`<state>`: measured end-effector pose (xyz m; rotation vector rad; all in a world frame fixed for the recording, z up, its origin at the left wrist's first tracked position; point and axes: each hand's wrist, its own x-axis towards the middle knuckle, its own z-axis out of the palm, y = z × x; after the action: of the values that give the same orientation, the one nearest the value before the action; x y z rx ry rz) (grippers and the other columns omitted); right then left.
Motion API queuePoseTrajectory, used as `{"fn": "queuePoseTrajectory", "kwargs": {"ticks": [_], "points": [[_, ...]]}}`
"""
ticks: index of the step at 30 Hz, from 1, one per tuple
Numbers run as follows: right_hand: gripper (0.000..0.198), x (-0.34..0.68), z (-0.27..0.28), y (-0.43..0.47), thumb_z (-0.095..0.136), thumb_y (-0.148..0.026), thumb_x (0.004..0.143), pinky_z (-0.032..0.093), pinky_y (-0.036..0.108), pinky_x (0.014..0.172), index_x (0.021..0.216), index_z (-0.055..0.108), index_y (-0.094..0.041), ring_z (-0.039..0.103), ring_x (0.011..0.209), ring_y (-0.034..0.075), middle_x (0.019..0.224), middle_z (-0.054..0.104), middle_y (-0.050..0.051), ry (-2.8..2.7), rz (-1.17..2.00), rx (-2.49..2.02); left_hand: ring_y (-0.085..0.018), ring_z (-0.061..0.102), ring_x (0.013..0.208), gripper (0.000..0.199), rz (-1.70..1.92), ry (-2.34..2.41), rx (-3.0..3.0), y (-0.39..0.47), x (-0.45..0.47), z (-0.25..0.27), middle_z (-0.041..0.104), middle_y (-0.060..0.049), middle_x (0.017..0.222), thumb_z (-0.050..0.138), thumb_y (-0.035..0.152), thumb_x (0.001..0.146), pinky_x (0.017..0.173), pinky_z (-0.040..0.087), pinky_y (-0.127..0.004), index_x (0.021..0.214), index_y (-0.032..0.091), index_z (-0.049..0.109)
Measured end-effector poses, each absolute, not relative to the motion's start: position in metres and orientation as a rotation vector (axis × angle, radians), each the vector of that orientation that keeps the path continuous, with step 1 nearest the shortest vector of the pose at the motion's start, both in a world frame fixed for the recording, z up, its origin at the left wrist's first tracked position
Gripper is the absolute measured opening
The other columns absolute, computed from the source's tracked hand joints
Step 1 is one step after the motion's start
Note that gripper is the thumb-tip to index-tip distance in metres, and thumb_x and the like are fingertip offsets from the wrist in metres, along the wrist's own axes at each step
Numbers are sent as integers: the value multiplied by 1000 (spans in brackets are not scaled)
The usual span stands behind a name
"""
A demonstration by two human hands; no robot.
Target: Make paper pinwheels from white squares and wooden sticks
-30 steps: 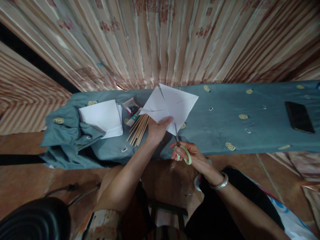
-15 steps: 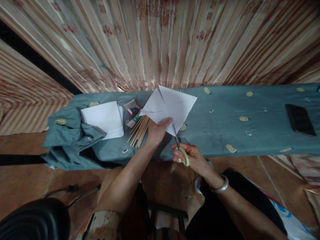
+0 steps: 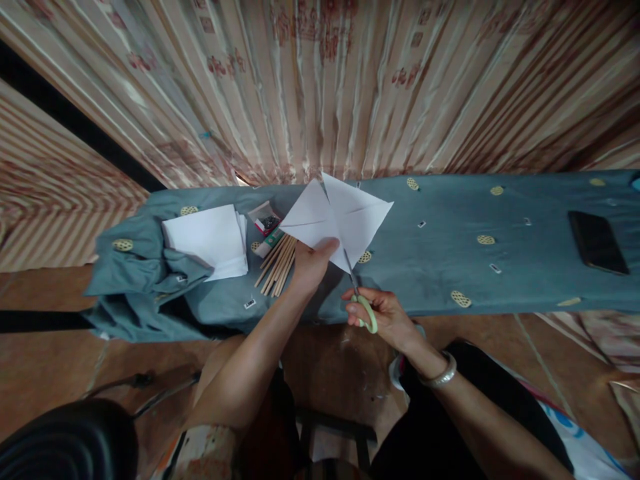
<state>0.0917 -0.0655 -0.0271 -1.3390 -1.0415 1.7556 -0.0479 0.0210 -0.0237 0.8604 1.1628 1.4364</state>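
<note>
A white sheet of paper (image 3: 360, 215), slit and creased toward its middle, is held above the cloth by my left hand (image 3: 314, 261). The thumb lies on top of the paper, and the other fingers are hidden beneath it. My right hand (image 3: 383, 313) grips scissors (image 3: 369, 315) with light green handles. Their blades point up and away from me, into the paper's near corner. Left of the paper are a bundle of thin wooden sticks (image 3: 278, 265), a small clear packet with dark bits (image 3: 266, 217) and a green-and-white tube or box (image 3: 270, 241).
A stack of white paper (image 3: 205, 241) lies on the left of the blue-green cloth (image 3: 440, 257), which is bunched at that end. A dark phone (image 3: 597, 241) rests at the far right. Pleated curtains (image 3: 320, 93) hang behind. A black round seat (image 3: 65, 440) is at lower left.
The paper has tilted slightly in my left hand, and its upper slit looks a little wider. Both hands stay in nearly the same place, with the scissor blades still at the near corner.
</note>
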Motion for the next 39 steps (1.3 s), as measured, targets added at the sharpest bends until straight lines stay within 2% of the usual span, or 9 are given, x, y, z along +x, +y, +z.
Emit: {"fn": "queuePoseTrajectory", "kwargs": {"ticks": [11, 17, 22, 26, 33, 39], "points": [[50, 93, -29, -65, 81, -62, 62, 44, 20, 49, 83, 67, -19, 54, 50, 7, 59, 61, -4, -1066, 1722, -1295, -25, 68, 86, 27, 1357, 1219, 965, 14, -46, -20, 73, -8, 91, 73, 20, 62, 87, 53, -38, 88, 19, 65], [53, 93, -29, -63, 84, -61, 57, 43, 20, 48, 83, 65, -19, 55, 49, 8, 57, 61, -4, -1009, 1766, -1305, -24, 67, 90, 31, 1344, 1225, 940, 15, -45, -20, 73, -8, 96, 71, 18, 62, 89, 52, -37, 93, 19, 65], [54, 90, -26, -63, 86, -60, 53, 43, 21, 47, 80, 65, -18, 51, 46, 6, 55, 60, -6, -982, 1747, -1340, -25, 67, 90, 21, 1330, 1247, 937, 15, -47, -21, 72, -7, 89, 71, 21, 61, 83, 52, -36, 82, 21, 65], [53, 91, -25, -62, 85, -61, 53, 45, 21, 49, 77, 66, -18, 55, 49, 8, 56, 62, -5, -998, 1711, -1340, -24, 66, 88, 15, 1277, 1252, 972, 14, -45, -22, 71, -6, 81, 70, 21, 60, 78, 53, -33, 73, 21, 63], [47, 96, -28, -59, 85, -57, 55, 44, 20, 48, 75, 66, -19, 56, 49, 8, 57, 63, -3, -1044, 1683, -1342, -21, 65, 79, 17, 1242, 1239, 926, 11, -42, -25, 68, -4, 74, 70, 17, 59, 77, 53, -32, 74, 18, 62], [46, 97, -30, -59, 86, -55, 56, 45, 21, 48, 77, 68, -19, 55, 49, 9, 55, 61, -4, -1060, 1697, -1334, -20, 65, 83, 18, 1270, 1228, 925, 11, -43, -21, 68, -3, 76, 69, 13, 60, 83, 52, -31, 76, 17, 62]]}}
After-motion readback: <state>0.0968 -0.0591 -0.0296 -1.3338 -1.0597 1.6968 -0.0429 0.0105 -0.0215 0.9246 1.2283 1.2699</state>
